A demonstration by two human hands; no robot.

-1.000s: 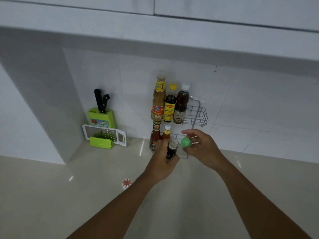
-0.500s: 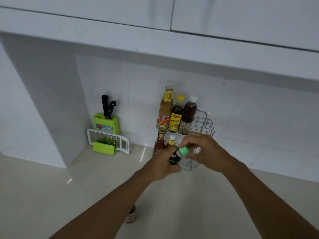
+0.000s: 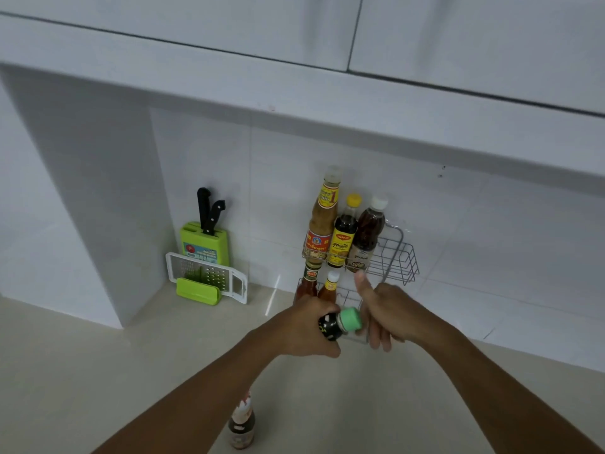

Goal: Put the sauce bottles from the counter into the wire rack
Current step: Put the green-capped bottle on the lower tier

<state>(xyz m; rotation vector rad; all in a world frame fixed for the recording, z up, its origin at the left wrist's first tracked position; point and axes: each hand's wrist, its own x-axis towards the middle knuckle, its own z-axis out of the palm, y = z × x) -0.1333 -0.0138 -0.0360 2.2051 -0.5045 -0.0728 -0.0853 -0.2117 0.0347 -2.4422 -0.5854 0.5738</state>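
One hand (image 3: 389,309) now off green cap (image 3: 350,319), thumb up.

Beige counter (image 3: 98,371): knife block (image 3: 203,241) w/ grater (image 3: 206,280) at back, wire rack (image 3: 391,260), one bottle (image 3: 241,422) near front.

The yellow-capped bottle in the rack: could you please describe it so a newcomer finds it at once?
Find the wire rack on the tiled back wall. Three bottles stand on its upper shelf; the yellow-capped bottle is the middle one, dark with a yellow label, unlike its pale-capped neighbours.
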